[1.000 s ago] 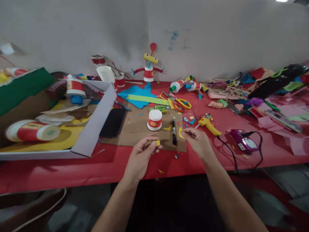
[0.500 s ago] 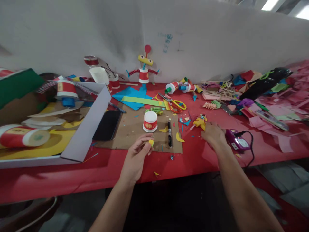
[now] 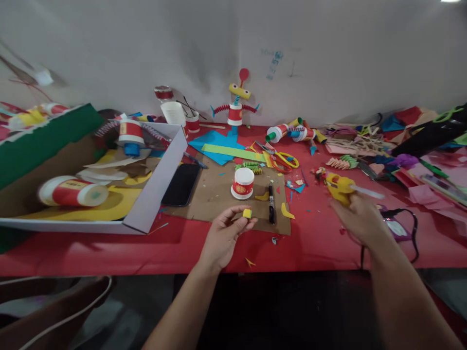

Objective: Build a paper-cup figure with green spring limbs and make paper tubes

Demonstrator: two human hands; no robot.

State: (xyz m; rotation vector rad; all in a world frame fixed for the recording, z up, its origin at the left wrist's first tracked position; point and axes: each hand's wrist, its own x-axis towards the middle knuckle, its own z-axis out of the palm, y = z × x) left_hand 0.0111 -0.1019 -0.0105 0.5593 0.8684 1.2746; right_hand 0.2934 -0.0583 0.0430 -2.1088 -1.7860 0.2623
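Between thumb and fingers, my left hand (image 3: pixel 225 234) pinches a small yellow-and-green folded paper piece (image 3: pixel 247 213). Just behind it a red-and-white paper cup (image 3: pixel 242 183) stands upside down on a brown cardboard sheet (image 3: pixel 204 194). My right hand (image 3: pixel 359 216) is closed around a yellow hot glue gun (image 3: pixel 341 187), raised over the red table, with a clear glue stick sticking out of its rear to the right. A black marker (image 3: pixel 271 203) and yellow paper scraps (image 3: pixel 287 211) lie on the cardboard between my hands.
A box (image 3: pixel 153 187) with cup figures stands left, beside a black phone (image 3: pixel 181 184). Scissors (image 3: pixel 282 156), blue paper (image 3: pixel 215 146) and a finished cup robot (image 3: pixel 235 114) are at the back. Coloured paper and sticks pile up on the right, near a purple device (image 3: pixel 396 226).
My right hand has picked up the glue gun from the table and lifted it. My left hand still holds the folded paper piece. The view has shifted left.
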